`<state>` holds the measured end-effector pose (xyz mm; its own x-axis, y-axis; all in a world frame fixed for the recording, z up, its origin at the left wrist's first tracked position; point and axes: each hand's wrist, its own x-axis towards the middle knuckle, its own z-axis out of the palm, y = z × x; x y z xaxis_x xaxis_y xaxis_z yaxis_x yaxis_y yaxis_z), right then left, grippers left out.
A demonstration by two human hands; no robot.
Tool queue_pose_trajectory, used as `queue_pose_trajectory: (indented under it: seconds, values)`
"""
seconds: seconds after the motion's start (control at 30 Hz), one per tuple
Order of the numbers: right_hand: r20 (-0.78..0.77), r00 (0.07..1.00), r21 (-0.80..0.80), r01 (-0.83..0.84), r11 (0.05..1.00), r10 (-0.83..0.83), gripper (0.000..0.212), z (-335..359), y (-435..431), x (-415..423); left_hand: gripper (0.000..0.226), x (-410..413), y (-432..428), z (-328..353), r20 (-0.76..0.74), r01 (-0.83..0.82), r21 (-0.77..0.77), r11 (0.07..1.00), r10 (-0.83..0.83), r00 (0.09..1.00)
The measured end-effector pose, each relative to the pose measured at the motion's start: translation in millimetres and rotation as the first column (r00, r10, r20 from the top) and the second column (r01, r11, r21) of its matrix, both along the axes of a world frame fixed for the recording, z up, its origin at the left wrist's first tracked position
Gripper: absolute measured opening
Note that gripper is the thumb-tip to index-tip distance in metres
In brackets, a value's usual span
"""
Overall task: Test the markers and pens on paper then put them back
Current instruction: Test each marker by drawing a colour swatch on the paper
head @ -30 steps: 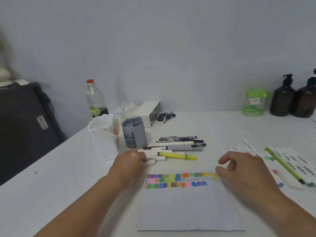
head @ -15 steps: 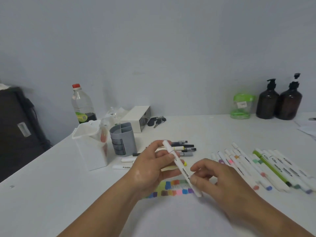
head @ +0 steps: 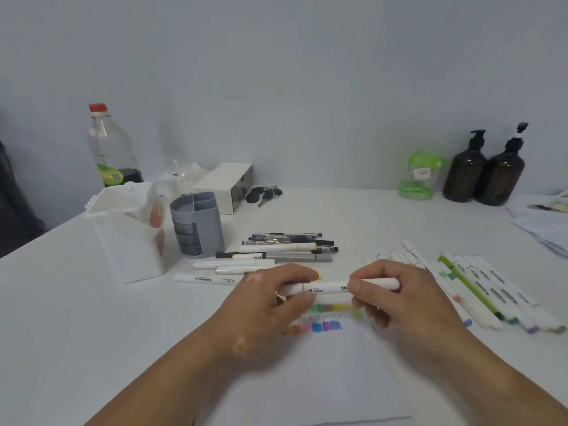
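I hold a white marker (head: 330, 286) level above the paper (head: 344, 373). My left hand (head: 270, 302) grips its left end, and my right hand (head: 396, 296) grips its right part. The sheet carries rows of colour swatches (head: 325, 318), partly hidden by my hands. A pile of pens and markers (head: 285, 247) lies behind my hands. More white markers (head: 479, 287) lie in a row to the right. A grey pen holder (head: 196, 226) stands at the left behind the pile.
A white container (head: 129, 235) with its lid up stands left of the holder, with a plastic bottle (head: 110, 149) behind. A white box (head: 227, 182) and keys (head: 264, 192) lie further back. A green-lidded jar (head: 421, 176) and two brown pump bottles (head: 485, 170) stand back right.
My left hand picked a white marker up from the table, and both hands turned it from tilted to level. The camera view has shifted a little.
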<state>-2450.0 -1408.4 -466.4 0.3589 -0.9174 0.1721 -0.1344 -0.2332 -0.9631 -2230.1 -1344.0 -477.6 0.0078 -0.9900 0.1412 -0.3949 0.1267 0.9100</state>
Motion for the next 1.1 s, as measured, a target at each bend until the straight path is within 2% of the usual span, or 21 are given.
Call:
queue_pose_trajectory:
  seconds: [0.07,0.13,0.23,0.4,0.5,0.57,0.63,0.7,0.77,0.87,1.0,1.1]
  values:
    - [0.022,1.000,-0.025,-0.022,0.999,0.023,0.006,0.7,1.3,1.5,0.022,-5.3,1.8,-0.5,0.187,0.039,-0.068,0.997,-0.025,0.982]
    - [0.091,0.995,-0.009,-0.048,0.999,0.049,0.011,0.7,2.6,3.3,0.027,-10.3,4.0,1.3,0.359,0.087,-0.112,0.990,-0.041,0.932]
    - [0.203,0.972,0.073,-0.136,0.988,0.118,0.026,-0.6,4.3,4.7,0.029,-15.0,7.5,4.6,0.397,0.096,-0.097,0.991,-0.049,0.916]
    - [0.256,0.930,0.132,-0.305,0.943,0.265,0.024,-6.9,13.4,12.9,0.032,-23.4,6.9,7.5,0.432,0.131,-0.152,0.980,-0.054,0.900]
    - [0.235,0.948,0.123,-0.247,0.961,0.213,0.025,-10.3,14.7,16.5,0.037,-25.5,8.1,6.9,0.423,0.124,-0.181,0.976,-0.036,0.905]
    - [0.252,0.961,0.123,-0.153,0.981,0.118,0.023,-9.9,11.9,16.0,0.037,-22.3,7.8,4.0,0.466,0.110,-0.163,0.980,-0.022,0.884]
    - [0.314,0.949,0.171,-0.060,0.983,0.004,0.018,-8.6,6.6,12.9,0.060,-19.2,6.1,0.2,0.569,0.080,-0.087,0.993,-0.016,0.822]
    - [0.358,0.932,0.242,-0.042,0.969,-0.050,0.012,-7.8,3.5,9.6,0.076,-18.2,5.8,-2.3,0.662,0.067,-0.011,0.998,-0.043,0.749]
    - [0.329,0.944,0.289,-0.068,0.955,-0.033,0.008,-8.9,4.2,9.1,0.079,-18.6,5.8,-2.5,0.705,0.057,0.027,0.998,-0.060,0.707]
    - [0.171,0.984,0.285,-0.095,0.954,0.046,0.015,-12.4,8.4,12.2,0.076,-12.7,5.6,1.4,0.711,0.026,0.079,0.997,-0.074,0.699]
    - [-0.054,0.997,0.171,-0.048,0.984,0.058,0.005,-14.2,9.8,11.9,0.072,-2.8,8.8,4.1,0.694,0.034,0.111,0.993,-0.102,0.713]
    - [-0.159,0.987,0.108,-0.014,0.994,0.031,0.011,-16.0,10.1,10.6,0.070,-2.9,9.6,2.9,0.692,0.027,0.101,0.995,-0.090,0.716]
